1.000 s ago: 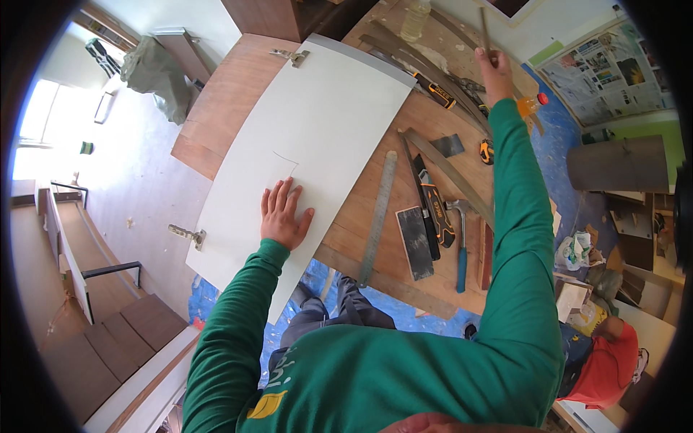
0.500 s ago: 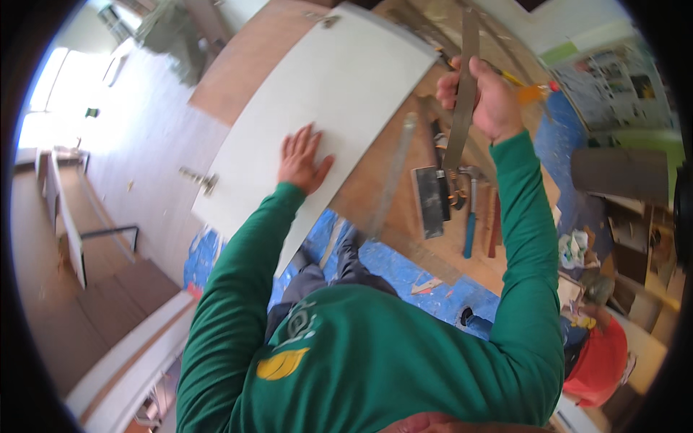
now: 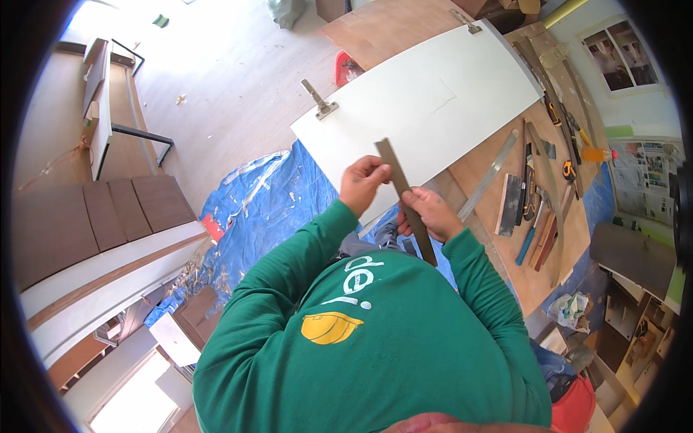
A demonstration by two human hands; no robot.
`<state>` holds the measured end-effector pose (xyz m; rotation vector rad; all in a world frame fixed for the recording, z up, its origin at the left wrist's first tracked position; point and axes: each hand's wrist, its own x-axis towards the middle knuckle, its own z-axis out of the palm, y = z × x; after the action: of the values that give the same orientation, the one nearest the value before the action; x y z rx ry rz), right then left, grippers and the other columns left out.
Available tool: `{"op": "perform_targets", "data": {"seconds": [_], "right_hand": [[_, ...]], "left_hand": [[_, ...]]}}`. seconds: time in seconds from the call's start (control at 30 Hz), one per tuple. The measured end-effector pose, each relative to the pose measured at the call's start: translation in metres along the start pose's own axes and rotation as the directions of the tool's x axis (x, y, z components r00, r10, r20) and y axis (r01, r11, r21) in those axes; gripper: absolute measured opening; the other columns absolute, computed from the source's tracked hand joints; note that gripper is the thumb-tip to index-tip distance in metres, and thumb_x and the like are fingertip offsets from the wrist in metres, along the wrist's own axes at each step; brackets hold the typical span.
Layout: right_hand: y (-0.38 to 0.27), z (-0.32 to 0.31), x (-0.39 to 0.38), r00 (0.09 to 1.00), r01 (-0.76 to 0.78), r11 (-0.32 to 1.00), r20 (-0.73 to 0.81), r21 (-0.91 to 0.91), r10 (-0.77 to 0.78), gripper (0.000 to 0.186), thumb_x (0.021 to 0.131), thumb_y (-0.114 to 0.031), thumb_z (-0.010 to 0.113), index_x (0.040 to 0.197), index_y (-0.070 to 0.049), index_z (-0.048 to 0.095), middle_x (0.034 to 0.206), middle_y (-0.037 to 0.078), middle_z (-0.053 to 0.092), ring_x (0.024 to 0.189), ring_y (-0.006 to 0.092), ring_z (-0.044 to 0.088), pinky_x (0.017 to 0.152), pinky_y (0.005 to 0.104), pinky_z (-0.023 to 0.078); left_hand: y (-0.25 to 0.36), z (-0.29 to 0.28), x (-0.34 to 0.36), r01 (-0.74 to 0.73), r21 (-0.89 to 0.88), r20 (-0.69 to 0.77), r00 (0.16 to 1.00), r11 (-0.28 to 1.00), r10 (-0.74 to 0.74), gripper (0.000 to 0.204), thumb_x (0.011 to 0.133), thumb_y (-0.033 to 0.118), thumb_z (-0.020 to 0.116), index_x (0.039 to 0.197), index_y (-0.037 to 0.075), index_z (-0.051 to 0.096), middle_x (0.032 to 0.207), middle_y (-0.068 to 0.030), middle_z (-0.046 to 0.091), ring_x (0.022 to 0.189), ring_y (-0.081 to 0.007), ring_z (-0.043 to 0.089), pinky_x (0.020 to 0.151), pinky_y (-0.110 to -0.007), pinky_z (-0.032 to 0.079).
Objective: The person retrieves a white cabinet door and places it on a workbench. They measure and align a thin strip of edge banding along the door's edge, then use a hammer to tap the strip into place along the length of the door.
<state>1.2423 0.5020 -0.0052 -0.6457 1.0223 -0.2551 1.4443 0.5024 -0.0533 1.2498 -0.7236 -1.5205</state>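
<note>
In front of my body I hold a thin brown strip [image 3: 410, 208]. My right hand [image 3: 431, 215] is closed round its middle. Higher up, the pinched fingers of my left hand [image 3: 363, 186] are at the strip's edge near its upper end. Beyond both hands lies a white cabinet door [image 3: 426, 94], flat on a brown wooden board. Two metal hinges stick out along the door's far left side, a nearer hinge [image 3: 321, 102] and a farther hinge [image 3: 465, 22]. A faint curved pencil-like line shows on the door's face.
On the brown board [image 3: 530, 278] at right lie a metal straightedge [image 3: 491, 175], a black block [image 3: 509, 206], a teal-handled hammer [image 3: 533, 227], a tape measure [image 3: 569, 172] and several strips. An orange bottle [image 3: 595, 154] is behind them. Blue sheeting [image 3: 267, 195] covers floor at left.
My right hand has brought the strip from above the tools down in front of my body. My left hand has left the door and come to the strip. The view has turned.
</note>
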Motion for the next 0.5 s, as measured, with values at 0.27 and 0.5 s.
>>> {"op": "perform_targets", "data": {"seconds": [0.27, 0.5], "right_hand": [[0.066, 0.055, 0.044, 0.995, -0.069, 0.988, -0.076, -0.140, 0.058, 0.021, 0.105, -0.023, 0.056, 0.103, -0.003, 0.061, 0.082, 0.010, 0.069, 0.070, 0.0181, 0.070, 0.060, 0.0318, 0.058], [0.096, 0.091, 0.072, 0.949, -0.056, 0.992, -0.315, -0.115, 0.017, 0.020, 0.105, -0.022, 0.057, 0.106, -0.003, 0.061, 0.086, 0.010, 0.070, 0.070, 0.0173, 0.070, 0.059, 0.0305, 0.058]], "left_hand": [[0.010, -0.155, 0.028, -0.018, 0.084, -0.257, 0.966, 0.996, 0.039, 0.042, 0.096, 0.008, 0.068, 0.133, -0.005, 0.054, 0.091, -0.0077, 0.072, 0.079, -0.0146, 0.066, 0.073, -0.029, 0.051], [0.006, -0.206, 0.061, -0.034, 0.176, -0.234, 0.969, 0.984, 0.075, 0.065, 0.092, 0.004, 0.068, 0.150, -0.003, 0.039, 0.093, -0.0082, 0.071, 0.082, -0.0149, 0.067, 0.072, -0.028, 0.050]]}}
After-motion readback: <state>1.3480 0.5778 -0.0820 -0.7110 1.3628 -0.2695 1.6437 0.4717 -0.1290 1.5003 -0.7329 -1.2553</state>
